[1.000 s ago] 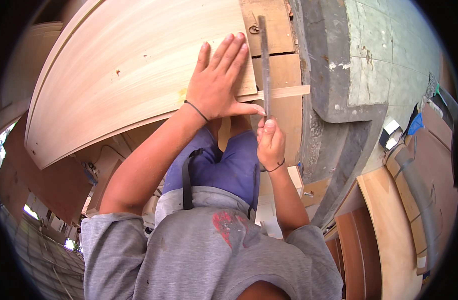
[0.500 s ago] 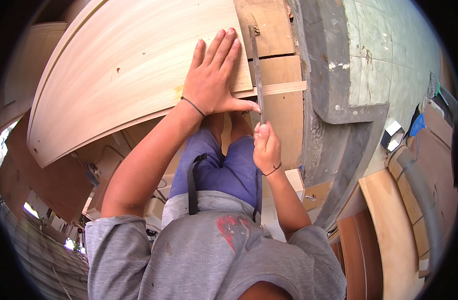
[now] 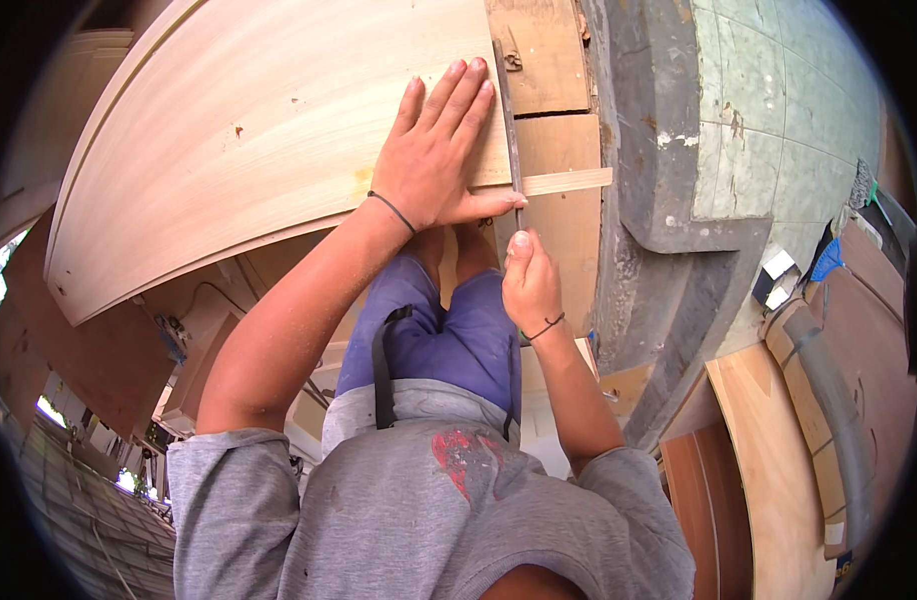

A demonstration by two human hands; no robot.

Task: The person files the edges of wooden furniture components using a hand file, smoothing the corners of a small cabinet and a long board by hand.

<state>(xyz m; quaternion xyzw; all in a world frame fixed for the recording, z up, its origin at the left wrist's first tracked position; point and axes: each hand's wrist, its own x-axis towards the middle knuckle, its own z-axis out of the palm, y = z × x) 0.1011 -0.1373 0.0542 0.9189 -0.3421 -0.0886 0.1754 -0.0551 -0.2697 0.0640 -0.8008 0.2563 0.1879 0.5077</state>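
The left hand lies flat and spread on the pale plywood sheet, fingers fanned away from the body, thumb stretched out to the saw blade. The right hand is closed around the saw's handle just below that thumb — the grip itself is mostly hidden.

The blade sits at the sheet's right edge, where a thin wood strip juts out to the right. Its long axis runs straight away from the person, tip pointing far from the body, handle end toward the blue shorts.

To cut well here, I'd judge the left palm should press the sheet firmly, thumb guiding but clear of the teeth — strokes long, light and kept along that same axis.
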